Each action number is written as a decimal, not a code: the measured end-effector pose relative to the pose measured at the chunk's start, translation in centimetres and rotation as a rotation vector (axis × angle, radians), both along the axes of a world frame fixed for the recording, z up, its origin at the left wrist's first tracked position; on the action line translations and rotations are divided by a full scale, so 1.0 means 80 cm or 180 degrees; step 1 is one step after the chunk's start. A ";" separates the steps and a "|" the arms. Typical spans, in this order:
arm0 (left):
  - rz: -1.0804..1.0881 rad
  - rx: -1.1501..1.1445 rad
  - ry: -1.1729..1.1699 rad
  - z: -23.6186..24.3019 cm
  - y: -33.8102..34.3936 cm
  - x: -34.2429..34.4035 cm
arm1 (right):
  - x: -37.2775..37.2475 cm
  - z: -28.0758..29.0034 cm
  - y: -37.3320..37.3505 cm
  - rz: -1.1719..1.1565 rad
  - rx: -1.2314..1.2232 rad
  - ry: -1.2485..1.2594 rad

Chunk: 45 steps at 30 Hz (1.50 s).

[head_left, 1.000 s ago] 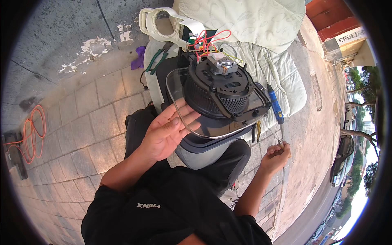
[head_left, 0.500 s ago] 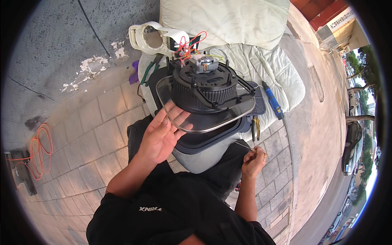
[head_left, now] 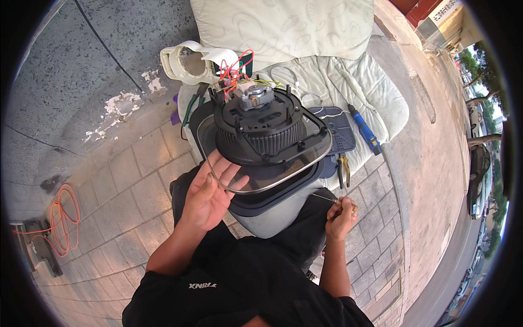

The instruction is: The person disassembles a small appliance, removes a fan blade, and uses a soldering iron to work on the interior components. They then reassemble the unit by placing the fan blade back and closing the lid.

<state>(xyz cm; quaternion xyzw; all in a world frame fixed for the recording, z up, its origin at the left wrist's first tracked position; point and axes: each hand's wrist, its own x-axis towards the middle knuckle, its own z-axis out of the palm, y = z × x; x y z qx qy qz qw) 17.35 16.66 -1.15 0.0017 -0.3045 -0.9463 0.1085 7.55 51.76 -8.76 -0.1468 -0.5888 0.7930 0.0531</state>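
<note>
Head view: left hand (head_left: 206,204) spread under the glass lid (head_left: 278,175). Right hand (head_left: 341,219) pinches a slim tool (head_left: 326,198), since swung leftward, bringing its tip nearer the lid.

A motor (head_left: 256,97) sits on the fan housing (head_left: 267,136) atop the glass lid (head_left: 261,179), over the basin (head_left: 272,204). Cutters (head_left: 189,110) lie left, the casing (head_left: 211,54) behind left, pliers (head_left: 344,170) right, a handheld tool (head_left: 364,129) farther right on the cushion (head_left: 376,87).
</note>
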 end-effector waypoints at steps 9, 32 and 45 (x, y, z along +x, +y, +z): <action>-0.0024 -0.0017 -0.0056 -0.001 0.000 0.002 | 0.002 -0.008 0.002 0.0018 0.0017 0.0104; -0.0141 0.0161 0.0054 -0.011 -0.003 0.008 | 0.003 -0.004 -0.002 0.0078 0.0132 0.0210; -0.0128 0.0171 -0.0140 -0.006 -0.002 0.011 | 0.006 -0.006 -0.003 0.0061 0.0224 0.0204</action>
